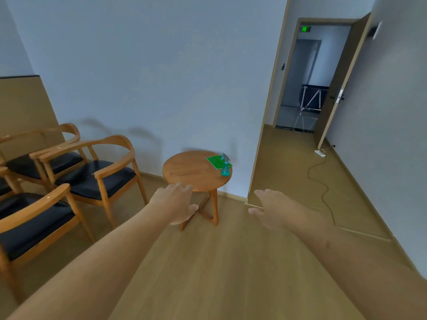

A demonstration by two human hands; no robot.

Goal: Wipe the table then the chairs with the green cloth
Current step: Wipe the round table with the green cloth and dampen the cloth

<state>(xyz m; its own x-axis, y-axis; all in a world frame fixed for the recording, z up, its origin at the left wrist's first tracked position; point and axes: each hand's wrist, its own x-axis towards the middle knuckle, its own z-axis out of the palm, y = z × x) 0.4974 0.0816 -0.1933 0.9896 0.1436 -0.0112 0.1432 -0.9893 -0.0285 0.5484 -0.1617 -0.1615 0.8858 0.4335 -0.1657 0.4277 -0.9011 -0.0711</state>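
Left hand (pixel 176 202): stretched forward on a bare arm, fingers straight and relaxed, grasping nothing; in this view it overlaps the near edge and legs of the worktop, and whether it touches the wood cannot be told.
Right hand (pixel 271 207): also stretched forward, fingers loosely spread, holding nothing, over the wooden floor (pixel 231 262) to the right of the worktop.
Worktop (pixel 184 170): small round wooden table standing by the pale wall, near the corner beside the doorway.
Green cloth (pixel 215 160): lies flat on the far right part of the worktop, apart from both hands.
Spray bottle (pixel 225 167): blue-green, upright, at the cloth's right edge, partly in front of it.
Chairs (pixel 97 172): wooden armchairs with black seats, grouped to the left of the worktop.
Door (pixel 342 82): brown, swung open onto a corridor.
Cable (pixel 322 181): runs along the floor from a white power strip near the door.
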